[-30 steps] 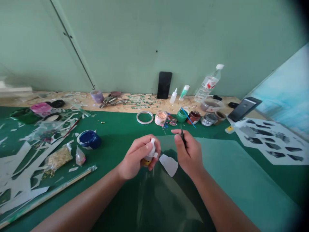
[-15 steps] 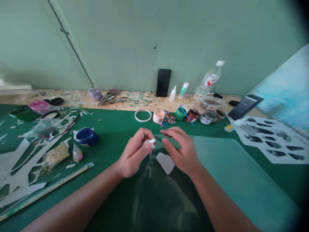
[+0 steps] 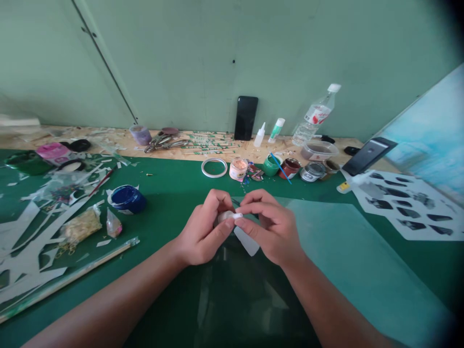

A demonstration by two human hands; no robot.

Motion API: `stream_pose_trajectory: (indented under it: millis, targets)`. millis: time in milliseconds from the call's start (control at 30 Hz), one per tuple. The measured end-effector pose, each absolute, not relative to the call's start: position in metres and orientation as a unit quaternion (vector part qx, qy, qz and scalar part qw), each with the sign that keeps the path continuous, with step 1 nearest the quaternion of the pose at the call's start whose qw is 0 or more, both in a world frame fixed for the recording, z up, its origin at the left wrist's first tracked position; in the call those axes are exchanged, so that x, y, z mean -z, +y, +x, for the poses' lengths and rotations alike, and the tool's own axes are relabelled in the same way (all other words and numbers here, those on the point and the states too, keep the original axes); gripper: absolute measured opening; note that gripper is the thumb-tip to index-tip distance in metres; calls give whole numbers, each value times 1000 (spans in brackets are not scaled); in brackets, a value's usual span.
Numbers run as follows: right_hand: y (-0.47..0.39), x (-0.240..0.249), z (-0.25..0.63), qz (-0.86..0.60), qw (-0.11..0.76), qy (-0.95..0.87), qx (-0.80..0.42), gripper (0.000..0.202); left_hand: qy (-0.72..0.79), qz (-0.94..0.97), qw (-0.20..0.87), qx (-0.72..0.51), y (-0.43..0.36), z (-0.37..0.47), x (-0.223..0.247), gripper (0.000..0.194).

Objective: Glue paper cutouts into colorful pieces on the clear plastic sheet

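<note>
In the middle of the head view, my left hand (image 3: 208, 227) is closed around a small crumpled white wad (image 3: 227, 216) that looks like tissue. The thumb and fingertips of my right hand (image 3: 271, 224) pinch the wad's right end, so both hands meet on it. Below them a pale, rounded cut-out piece (image 3: 248, 243) lies on a dark glossy sheet (image 3: 239, 299), its upper part hidden by my fingers. A thin dark item shows just behind my fingertips; its kind is unclear.
Paint jars (image 3: 271, 165), a silver ring (image 3: 214, 167) and a blue paint pot (image 3: 127, 199) stand beyond my hands. Paper scraps (image 3: 21, 237) and a long stick (image 3: 72, 278) lie left. At right are a translucent sheet (image 3: 348, 251) and a printed pattern sheet (image 3: 409, 203).
My right hand has moved left and closed from an open pose, now pinching the white wad's end. The wad has shifted slightly right. The cut-out piece is more covered.
</note>
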State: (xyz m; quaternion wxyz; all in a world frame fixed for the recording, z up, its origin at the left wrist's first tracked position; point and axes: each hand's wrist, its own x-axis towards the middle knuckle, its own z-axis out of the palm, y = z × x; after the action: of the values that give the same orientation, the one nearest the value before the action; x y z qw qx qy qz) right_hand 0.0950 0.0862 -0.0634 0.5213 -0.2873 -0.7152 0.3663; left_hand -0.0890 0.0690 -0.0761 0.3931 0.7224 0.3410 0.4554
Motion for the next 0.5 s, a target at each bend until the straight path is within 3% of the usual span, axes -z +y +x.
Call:
stream_pose_trajectory:
  millis: [500]
  targets:
    - [82,66,94,-297,558,-683,-366,15,370,725,369,-449,67,-88,76,18]
